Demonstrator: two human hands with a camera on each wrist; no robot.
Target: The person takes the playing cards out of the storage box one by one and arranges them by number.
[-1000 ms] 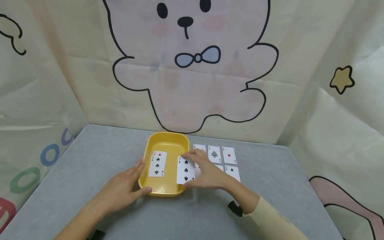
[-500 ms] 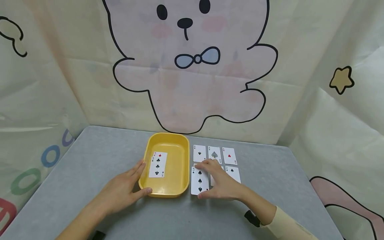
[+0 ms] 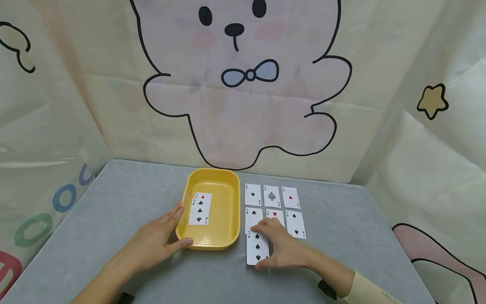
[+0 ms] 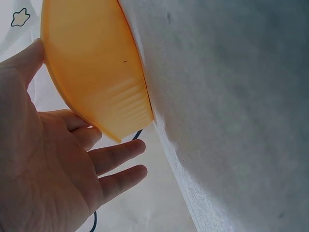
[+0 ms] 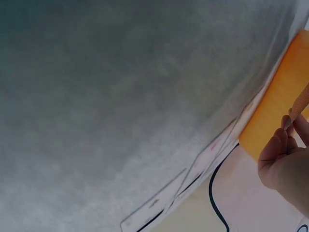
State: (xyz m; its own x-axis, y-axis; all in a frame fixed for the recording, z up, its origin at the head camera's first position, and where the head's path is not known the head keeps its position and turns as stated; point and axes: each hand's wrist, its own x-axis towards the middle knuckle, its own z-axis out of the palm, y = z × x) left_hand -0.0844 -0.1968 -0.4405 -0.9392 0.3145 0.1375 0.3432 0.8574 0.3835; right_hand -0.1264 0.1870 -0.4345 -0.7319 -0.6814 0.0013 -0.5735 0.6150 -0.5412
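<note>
Pinched by opposite edges, a three of spades playing card [image 3: 257, 249] is in my right hand [image 3: 282, 247], in front of the two of clubs [image 3: 253, 217] and overlapping its lower edge in the head view. Whether it touches the table is unclear. My left hand [image 3: 157, 240] grips the yellow tray [image 3: 230, 211] at its left and near rim, thumb and fingers against the wall [image 4: 101, 72]. Inside the tray lie overlapped cards, a three of clubs [image 3: 199, 211] on top and a red diamond showing behind.
Right of the tray lie an ace of clubs [image 3: 252, 194], ace of spades [image 3: 271, 196] and ace of hearts [image 3: 290, 197]. Below them are a partly covered two of hearts [image 3: 275, 214] and a two of spades [image 3: 295, 223]. A grey cloth [image 3: 133, 190] covers the table.
My right hand has carried the three of spades from over the tray's right edge rightward and nearer to me, uncovering the two of clubs. The left hand and tray stay put.
</note>
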